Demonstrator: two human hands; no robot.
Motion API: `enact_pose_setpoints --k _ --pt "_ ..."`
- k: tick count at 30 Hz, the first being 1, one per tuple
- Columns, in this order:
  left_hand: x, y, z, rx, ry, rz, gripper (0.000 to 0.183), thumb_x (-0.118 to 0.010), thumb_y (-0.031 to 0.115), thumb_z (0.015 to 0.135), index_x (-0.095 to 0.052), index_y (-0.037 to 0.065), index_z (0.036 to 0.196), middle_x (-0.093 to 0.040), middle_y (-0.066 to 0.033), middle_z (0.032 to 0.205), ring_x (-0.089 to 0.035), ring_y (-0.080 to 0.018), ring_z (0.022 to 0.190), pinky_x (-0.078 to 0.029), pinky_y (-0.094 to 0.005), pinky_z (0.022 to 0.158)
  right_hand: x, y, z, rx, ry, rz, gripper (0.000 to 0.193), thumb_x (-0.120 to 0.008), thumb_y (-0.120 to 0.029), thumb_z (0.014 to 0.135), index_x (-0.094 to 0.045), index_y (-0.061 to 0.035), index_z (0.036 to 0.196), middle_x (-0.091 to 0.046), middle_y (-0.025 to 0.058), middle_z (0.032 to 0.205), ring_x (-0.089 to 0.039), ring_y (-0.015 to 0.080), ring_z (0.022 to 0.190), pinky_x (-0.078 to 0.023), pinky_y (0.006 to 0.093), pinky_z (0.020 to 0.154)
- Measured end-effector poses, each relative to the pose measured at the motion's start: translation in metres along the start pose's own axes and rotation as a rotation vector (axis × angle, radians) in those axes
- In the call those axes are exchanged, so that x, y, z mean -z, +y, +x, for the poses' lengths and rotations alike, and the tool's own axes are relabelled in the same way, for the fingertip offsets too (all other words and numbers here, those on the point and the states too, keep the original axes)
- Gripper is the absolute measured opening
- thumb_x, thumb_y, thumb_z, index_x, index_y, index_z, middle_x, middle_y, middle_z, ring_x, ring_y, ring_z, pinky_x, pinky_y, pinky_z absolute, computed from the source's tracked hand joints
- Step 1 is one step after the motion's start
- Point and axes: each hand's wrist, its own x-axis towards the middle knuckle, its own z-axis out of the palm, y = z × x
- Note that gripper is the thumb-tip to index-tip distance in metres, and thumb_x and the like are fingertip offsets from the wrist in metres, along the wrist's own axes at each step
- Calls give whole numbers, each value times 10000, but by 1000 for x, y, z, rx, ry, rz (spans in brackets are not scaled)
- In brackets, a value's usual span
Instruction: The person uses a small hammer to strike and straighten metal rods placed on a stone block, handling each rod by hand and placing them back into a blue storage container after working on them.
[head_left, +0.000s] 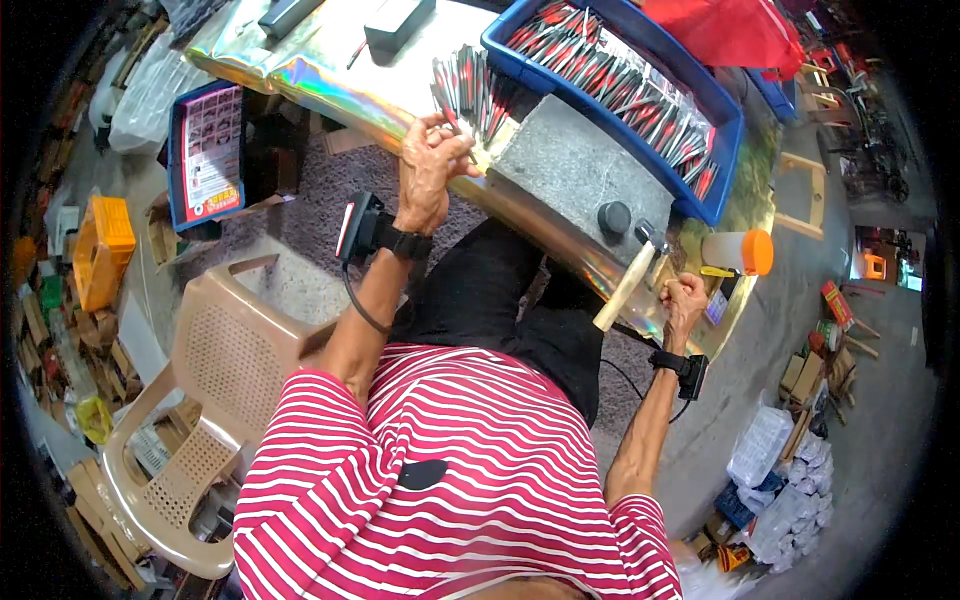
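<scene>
At the near edge of the foil-covered table [350, 104], my left hand [430, 165] is closed, fingertips pinching a slim red-and-black piece [446, 112]. Just beyond it lies a loose pile of similar slim red, black and silver pieces [480, 92]. A grey stone block [570, 160] sits to the right, with a short black cylinder [613, 218] on top. A hammer [630, 284] rests by the block's right end, its pale wooden handle toward me. My right hand [684, 298] is curled closed beside that handle; whatever its fingers hold is too small to make out.
Behind the block stands a blue bin [728, 170] full of the slim pieces. An orange-lidded jar [735, 250] lies near a yellow cutter [717, 271]. A dark box [398, 25] is at the back. A beige plastic chair [235, 345] and an orange crate [103, 250] stand left.
</scene>
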Motion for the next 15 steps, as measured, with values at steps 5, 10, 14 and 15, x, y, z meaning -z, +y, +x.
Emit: enact_pose_setpoints --k 5,10,14,15 --pt "-18 2 -17 75 -110 -44 303 -563 3 740 -418 -30 1004 -552 -71 759 -519 -85 552 -500 -221 497 3 1 -3 -66 -15 140 144 -539 -25 696 -511 38 822 -530 58 601 -485 91 464 -382 188 421" --pt "-36 6 -29 112 -293 -62 283 -583 44 755 -464 -14 1006 -560 -64 777 -539 -89 581 -517 -233 548 6 6 -6 -136 4 318 122 -542 -27 723 -515 35 825 -553 73 642 -492 96 484 -378 180 425" --pt "-49 8 -38 179 -376 -74 274 -583 55 762 -461 -5 1000 -565 -76 787 -558 -99 600 -519 -239 566 8 3 -10 -142 4 420 86 -539 -44 758 -517 16 816 -554 78 660 -493 96 501 -376 177 429" --pt "-54 9 -40 207 -389 -57 257 -582 57 765 -461 0 984 -566 -81 789 -561 -102 602 -519 -242 568 8 2 -12 -148 7 453 84 -542 -50 762 -518 11 814 -553 77 657 -491 95 500 -376 177 430"
